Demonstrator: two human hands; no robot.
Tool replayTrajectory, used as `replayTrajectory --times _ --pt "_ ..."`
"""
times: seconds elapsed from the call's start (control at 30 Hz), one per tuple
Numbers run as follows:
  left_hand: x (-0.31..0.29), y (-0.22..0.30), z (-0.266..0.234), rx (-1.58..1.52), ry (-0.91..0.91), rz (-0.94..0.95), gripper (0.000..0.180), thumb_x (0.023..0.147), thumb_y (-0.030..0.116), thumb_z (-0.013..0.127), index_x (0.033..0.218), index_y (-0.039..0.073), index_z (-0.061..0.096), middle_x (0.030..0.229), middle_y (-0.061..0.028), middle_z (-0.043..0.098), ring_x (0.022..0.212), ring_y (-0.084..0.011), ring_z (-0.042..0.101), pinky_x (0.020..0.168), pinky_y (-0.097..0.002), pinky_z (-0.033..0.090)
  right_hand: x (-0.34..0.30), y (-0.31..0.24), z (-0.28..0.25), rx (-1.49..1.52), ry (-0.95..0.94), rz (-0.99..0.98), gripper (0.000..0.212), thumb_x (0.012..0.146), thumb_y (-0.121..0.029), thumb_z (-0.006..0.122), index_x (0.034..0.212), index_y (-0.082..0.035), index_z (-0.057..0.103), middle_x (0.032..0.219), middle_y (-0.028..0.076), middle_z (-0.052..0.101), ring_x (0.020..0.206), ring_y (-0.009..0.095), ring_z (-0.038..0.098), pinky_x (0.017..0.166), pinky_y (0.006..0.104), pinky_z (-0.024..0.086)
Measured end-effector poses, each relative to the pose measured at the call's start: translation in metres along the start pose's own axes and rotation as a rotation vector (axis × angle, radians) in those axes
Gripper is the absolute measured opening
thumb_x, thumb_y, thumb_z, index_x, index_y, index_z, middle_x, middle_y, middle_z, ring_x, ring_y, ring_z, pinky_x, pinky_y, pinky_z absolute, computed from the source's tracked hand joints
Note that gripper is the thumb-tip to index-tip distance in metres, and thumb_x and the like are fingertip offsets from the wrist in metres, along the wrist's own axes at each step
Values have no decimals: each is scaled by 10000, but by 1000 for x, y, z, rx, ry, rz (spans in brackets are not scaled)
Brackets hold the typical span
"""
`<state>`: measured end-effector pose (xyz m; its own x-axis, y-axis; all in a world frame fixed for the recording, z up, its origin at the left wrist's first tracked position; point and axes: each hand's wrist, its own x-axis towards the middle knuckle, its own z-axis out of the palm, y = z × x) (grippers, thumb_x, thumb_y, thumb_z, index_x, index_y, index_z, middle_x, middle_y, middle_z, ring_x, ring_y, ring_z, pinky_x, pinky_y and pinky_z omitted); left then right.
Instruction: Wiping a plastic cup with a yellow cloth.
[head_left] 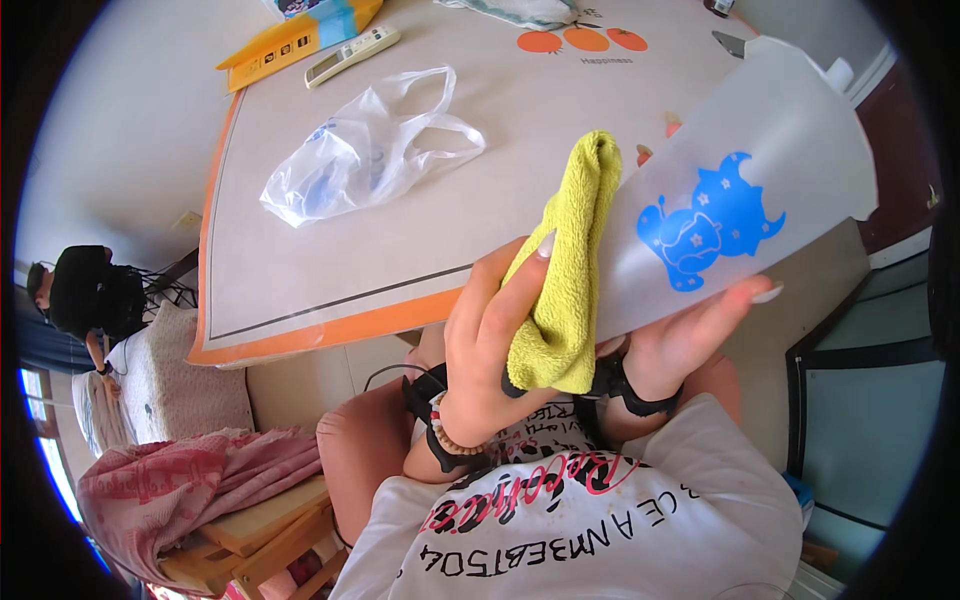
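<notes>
The left hand (487, 340) has its fingers (524, 268) curled around a folded yellow cloth (570, 270), pinching it and pressing it against the side of a big frosted plastic cup (790, 130). The cup is tilted, with its wide open end pointing up and away from the fingers. It has a blue cartoon animal (710, 235) on its side. The right hand (690, 335) is under the cup, with its fingers (745, 295) spread along the bottom to hold it up. Past the fingers, on the counter (300, 280), lies a crumpled clear plastic bag (360, 155). Farther away sit a white remote (352, 55) and a yellow box (295, 40). Far off to the left of the fingers, a pink cloth (190, 480) lies on a wooden chair (270, 530)
</notes>
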<state>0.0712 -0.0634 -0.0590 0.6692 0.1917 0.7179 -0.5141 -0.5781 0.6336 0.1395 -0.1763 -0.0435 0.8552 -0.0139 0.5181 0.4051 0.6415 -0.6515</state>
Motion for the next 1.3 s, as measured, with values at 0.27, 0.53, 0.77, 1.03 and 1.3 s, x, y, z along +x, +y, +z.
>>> replayTrajectory --times 0.27,0.53,0.77,1.03,1.3 --pt "0 10 -19 -593 -172 -396 657 606 190 695 1144 -63 415 1131 -147 491 988 -176 506 863 -291 373 7 2 -23 131 -158 222 1021 660 -631 551 1339 -42 67 1305 321 178 1143 364 366 932 435 335" --pt "-4 4 -11 -282 56 -216 501 674 41 594 1137 -57 430 1153 -194 471 1006 -247 514 849 -298 382 7 3 1 -59 -45 196 825 724 -430 612 1271 45 219 1211 116 377 1114 187 371 926 325 292" --pt "2 16 -13 -138 41 -170 812 582 196 761 1224 -48 328 1133 -214 454 1016 -315 498 829 -362 413 3 -4 16 -169 -212 150 860 683 -322 692 1275 48 189 1159 121 400 1064 192 417 894 312 332" --pt "1 18 -26 -565 -31 -519 854 614 186 707 1277 -61 229 1310 -219 291 1162 -306 392 938 -352 317 6 -6 13 -300 -262 286 913 667 -603 591 1221 52 279 1129 123 415 1056 196 418 891 336 317" --pt "0 15 -17 -350 -31 -317 520 725 113 593 1178 -60 405 1217 -154 427 1070 -200 452 897 -286 333 5 14 -4 -174 -7 362 671 844 -559 301 1228 -11 353 1161 132 468 954 192 503 810 320 414"
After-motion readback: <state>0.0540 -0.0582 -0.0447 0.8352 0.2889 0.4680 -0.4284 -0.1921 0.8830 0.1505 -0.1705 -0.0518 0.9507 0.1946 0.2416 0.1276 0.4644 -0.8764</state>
